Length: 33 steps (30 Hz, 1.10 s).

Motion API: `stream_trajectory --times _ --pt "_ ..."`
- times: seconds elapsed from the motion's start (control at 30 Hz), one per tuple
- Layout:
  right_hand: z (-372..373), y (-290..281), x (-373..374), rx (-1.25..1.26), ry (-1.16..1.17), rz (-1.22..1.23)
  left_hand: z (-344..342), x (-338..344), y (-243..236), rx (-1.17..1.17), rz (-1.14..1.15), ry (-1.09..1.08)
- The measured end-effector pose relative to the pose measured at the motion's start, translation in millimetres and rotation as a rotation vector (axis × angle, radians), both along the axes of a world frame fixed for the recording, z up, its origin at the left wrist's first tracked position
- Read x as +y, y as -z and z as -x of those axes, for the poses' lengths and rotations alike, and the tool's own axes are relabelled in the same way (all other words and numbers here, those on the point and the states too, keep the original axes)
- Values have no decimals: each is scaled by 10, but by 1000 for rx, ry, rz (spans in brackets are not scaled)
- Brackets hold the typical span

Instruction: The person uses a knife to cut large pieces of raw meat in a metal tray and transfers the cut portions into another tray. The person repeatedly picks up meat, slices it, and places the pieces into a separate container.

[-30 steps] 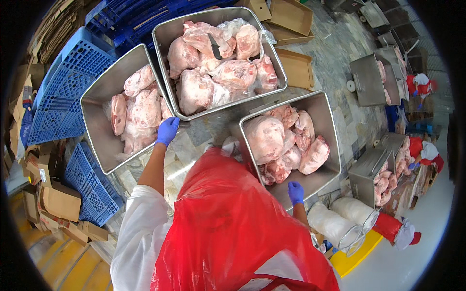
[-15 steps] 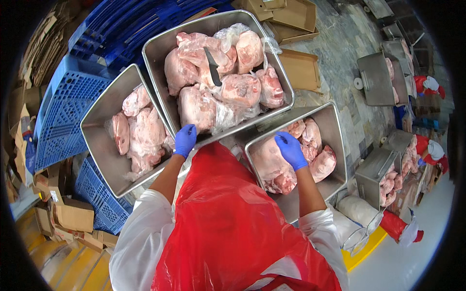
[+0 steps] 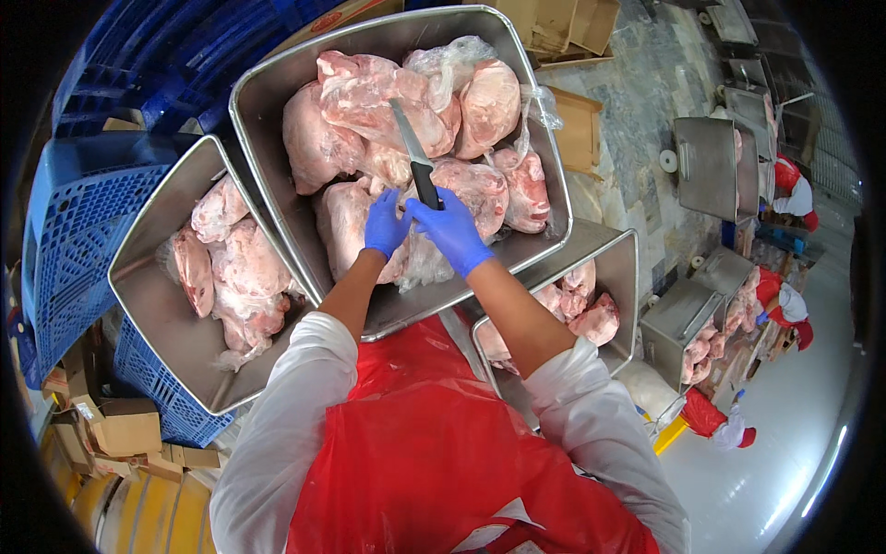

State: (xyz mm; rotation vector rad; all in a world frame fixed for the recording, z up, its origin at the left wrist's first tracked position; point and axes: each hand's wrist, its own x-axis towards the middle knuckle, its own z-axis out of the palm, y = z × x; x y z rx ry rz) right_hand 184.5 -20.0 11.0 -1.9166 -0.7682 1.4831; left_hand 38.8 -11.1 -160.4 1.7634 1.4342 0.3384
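A knife with a black handle and a pale blade slants over the meat in the large middle steel bin. My blue-gloved right hand has its fingers round the handle's near end. Close beside it, my gloved left hand is over a large pale-pink piece of meat, its fingers bent together; anything in them is hidden. Clear plastic film lies on the meat beneath both hands. More bulky pieces, some wrapped in plastic, fill this bin.
A steel bin with meat stands left, another bin right, under my right forearm. Blue plastic pallets and cardboard boxes are at the left. More cardboard lies beyond. People in red and white work by bins far right.
Both hands have moved forward, over the middle bin; the right came across from the right-hand bin. My right hand has taken hold of the knife that lay on the meat. The view has shifted.
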Motion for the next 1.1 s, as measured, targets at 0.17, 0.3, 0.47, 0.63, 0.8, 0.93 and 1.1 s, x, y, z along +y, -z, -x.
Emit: stream_trajectory --times 0.17,0.3,0.47,0.63,0.8,0.93,1.1 --pt "-34 -186 182 -253 -89 44 -196 277 290 46 4 114" --pt "-488 -693 -48 -320 -124 171 -404 457 361 51 142 138" --pt "-1018 -944 -1010 -613 -123 230 -540 468 374 47 264 48" --pt "-1035 -1266 -1555 -667 -77 392 -532 489 367 95 311 -23" --pt "-944 -1403 -1870 -660 -68 428 -535 442 498 -38 -6 28" --pt "-887 -1514 -1943 -615 -45 410 -602 206 1074 -522 533 -574" --pt "-817 -1580 -2275 -649 -13 415 -841 358 904 -578 745 -987"
